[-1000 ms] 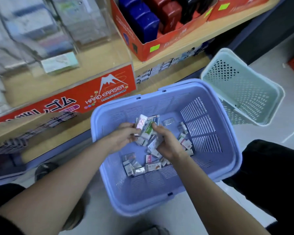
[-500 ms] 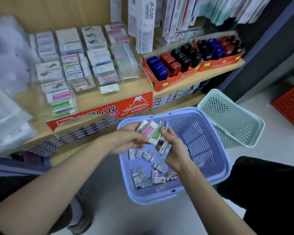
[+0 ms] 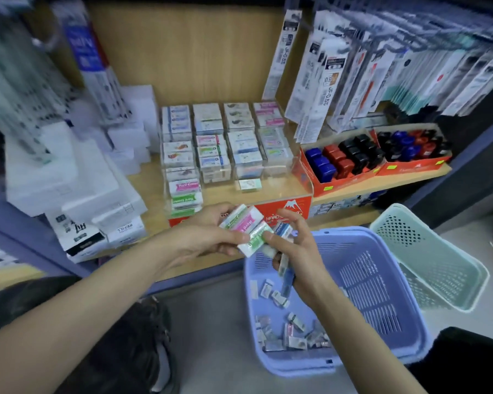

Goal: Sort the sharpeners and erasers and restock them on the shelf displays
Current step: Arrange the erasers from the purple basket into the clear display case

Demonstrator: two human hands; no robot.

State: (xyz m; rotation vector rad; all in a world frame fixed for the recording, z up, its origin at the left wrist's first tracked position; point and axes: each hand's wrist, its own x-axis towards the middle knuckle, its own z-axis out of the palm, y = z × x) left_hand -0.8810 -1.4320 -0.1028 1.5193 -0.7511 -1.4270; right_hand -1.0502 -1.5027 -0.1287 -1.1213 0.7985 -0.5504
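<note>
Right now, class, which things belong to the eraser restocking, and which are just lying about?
Job: pink and green wrapped erasers in left hand; lilac plastic basket; clear acrylic display.
Lying about: mint plastic basket; red cardboard trays; white refill boxes.

Left forearm (image 3: 97, 294) in from 8 o'clock, right forearm (image 3: 367, 336) from 5 o'clock. Left hand (image 3: 205, 237) pinches fan of small paper-sleeved rectangular erasers (image 3: 248, 223); right hand (image 3: 299, 251) grips more, thumb touching the fan.

Head camera, single wide-angle view: is looking forward and down, facing the far shelf (image 3: 148, 183), sitting close above the near purple basket (image 3: 404, 317).
</note>
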